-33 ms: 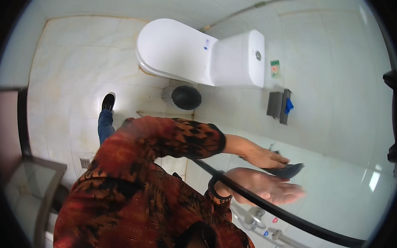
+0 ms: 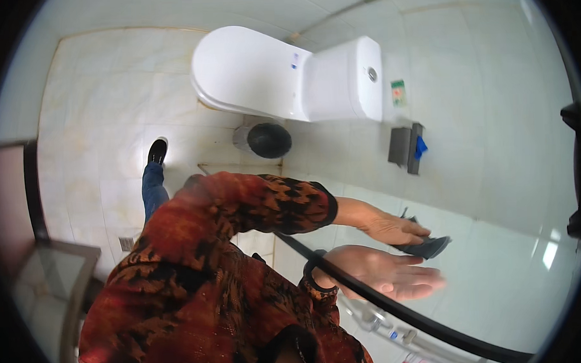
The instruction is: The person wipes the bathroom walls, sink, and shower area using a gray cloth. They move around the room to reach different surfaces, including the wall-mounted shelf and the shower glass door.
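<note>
My left hand [image 2: 398, 229] reaches to the right, its fingers closed over a dark grey, curved thing [image 2: 430, 247]. A thin dark end of it sticks up behind the fingers; its kind I cannot make out. Just below, my right hand [image 2: 383, 273] is stretched out with fingers extended and palm in view, holding nothing. A black bar [image 2: 397, 306] along the edge of a glass panel passes in front of my right wrist. Whether the right palm touches the glass, I cannot tell. Both forearms wear red and black patterned sleeves.
A white toilet [image 2: 255, 74] with its lid down stands at the top. Beside it is a dark-topped bin [image 2: 268, 140]. A grey holder [image 2: 401, 145] with a blue bit hangs on the tiled wall. Metal shower fittings [image 2: 375, 320] show at lower right, a mirror-like frame [image 2: 75, 246] at left.
The view has shifted slightly, so the toilet and bin sit a little further left and up. My left hand and the dark grey thing have moved slightly right.
</note>
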The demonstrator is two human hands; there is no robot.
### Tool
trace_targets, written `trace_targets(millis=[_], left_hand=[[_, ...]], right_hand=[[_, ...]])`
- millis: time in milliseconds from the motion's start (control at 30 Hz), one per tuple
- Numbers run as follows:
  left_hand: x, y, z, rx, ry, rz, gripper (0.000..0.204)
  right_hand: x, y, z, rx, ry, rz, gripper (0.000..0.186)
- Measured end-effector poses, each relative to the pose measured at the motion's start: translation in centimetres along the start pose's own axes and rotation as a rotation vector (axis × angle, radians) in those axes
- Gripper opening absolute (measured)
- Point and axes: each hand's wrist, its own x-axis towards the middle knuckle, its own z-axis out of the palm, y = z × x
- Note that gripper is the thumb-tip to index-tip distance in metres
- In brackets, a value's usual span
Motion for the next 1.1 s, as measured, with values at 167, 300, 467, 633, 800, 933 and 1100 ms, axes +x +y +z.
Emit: trace_targets(millis=[167, 300, 467, 633, 800, 933, 1100], left_hand=[[2.2, -7.5, 0.0, -0.073, 0.099, -0.066, 0.054], [-5.0, -16.2, -0.6, -0.06, 0.057, -0.247, 0.051], [-15.6, -17.8, 0.0, -0.074, 0.159, -0.493, 0.042], [-8.6, -9.4, 0.8, -0.189, 0.139, -0.301, 0.057], [7.9, 0.9, 1.9, 0.008, 0.116, 0.372, 0.061], [17.4, -1.5, -0.3, -0.115, 0.074, 0.182, 0.052], [11.2, -14.6, -0.9, -0.06, 0.167, -0.032, 0.049]], right_hand=[[0.4, -0.5, 0.4, -0.085, 0.075, 0.123, 0.058], [0.5, -1.0, 1.2, -0.185, 0.129, 0.132, 0.06], [0.6, -1.5, 0.5, -0.217, -0.009, 0.142, 0.056], [0.3, -1.2, 0.4, -0.23, -0.028, 0.173, 0.053], [0.4, -1.1, 0.6, -0.18, -0.02, 0.173, 0.063], [0.5, -1.3, 0.5, -0.13, 0.008, 0.171, 0.062], [0.5, -1.5, 0.5, -0.251, -0.068, 0.208, 0.055]])
